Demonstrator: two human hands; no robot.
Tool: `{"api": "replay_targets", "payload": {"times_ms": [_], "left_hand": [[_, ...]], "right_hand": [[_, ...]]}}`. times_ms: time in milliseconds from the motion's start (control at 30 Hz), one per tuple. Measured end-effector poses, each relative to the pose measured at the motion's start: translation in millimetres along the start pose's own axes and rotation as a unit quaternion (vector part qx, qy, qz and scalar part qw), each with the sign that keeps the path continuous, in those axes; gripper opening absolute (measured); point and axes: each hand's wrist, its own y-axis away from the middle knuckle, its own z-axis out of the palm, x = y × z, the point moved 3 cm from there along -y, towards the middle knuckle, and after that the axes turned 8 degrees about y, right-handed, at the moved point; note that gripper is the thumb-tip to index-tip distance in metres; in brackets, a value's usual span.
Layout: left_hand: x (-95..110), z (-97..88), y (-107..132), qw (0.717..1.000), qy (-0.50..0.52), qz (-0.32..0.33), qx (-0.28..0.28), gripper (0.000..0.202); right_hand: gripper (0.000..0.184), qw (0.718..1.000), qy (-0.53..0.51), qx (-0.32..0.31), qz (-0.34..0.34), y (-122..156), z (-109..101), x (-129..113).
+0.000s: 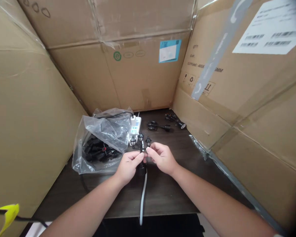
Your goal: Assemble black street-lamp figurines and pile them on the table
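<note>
- Fingertips of the left hand (129, 168) and right hand (161, 158) pinch the stem of a black three-headed lantern fitting (141, 144) above the bench (162, 197) — its grey cable (143, 197) trails over the near edge, so a snag could tug it loose.
- White power strip (135, 126) sits just beyond the heads, within knocking range.
- Clear plastic bag (101, 135) of black fittings crowds the left side.
- Two more fittings (158, 126) lie far right; open bench remains before the right cardboard wall (236, 98).

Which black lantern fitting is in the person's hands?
The three-headed fitting held between the left hand and right hand. The nearer loose fitting and corner fitting lie on the dark tabletop.
</note>
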Motion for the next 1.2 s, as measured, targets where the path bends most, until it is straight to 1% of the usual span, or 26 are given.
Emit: {"api": "replay_targets", "payload": {"times_ms": [100,267,500,767,967,1067,1133,1200], "left_hand": [[7,6.5,2,0.999,-0.038,0.016,-0.030,0.038],[6,9.1,3,0.995,-0.092,0.038,-0.021,0.042],[1,8.1,3,0.995,-0.091,0.037,-0.017,0.041],[2,9.0,4,0.996,-0.082,0.041,-0.024,0.039],[0,8.6,4,0.995,-0.085,0.049,-0.028,0.037],[1,7.9,5,0.991,-0.109,0.070,-0.031,0.037],[5,7.1,5,0.984,-0.144,0.096,-0.037,0.036],[12,6.4,5,0.972,-0.182,0.139,-0.053,0.032]], "right_hand": [[0.034,1.000,-0.015,-0.016,0.014,1,1,1],[0.032,1.000,-0.003,0.002,0.015,3,0,3],[0.035,1.000,0.003,0.006,0.025,4,1,3],[0.032,1.000,0.014,0.007,0.011,5,0,0],[0.033,1.000,0.000,-0.004,0.024,5,1,3],[0.035,1.000,-0.013,-0.008,0.027,5,2,6],[0.036,0.999,-0.024,-0.014,0.027,4,1,7],[0.034,0.998,-0.050,-0.045,0.020,3,0,6]]}}
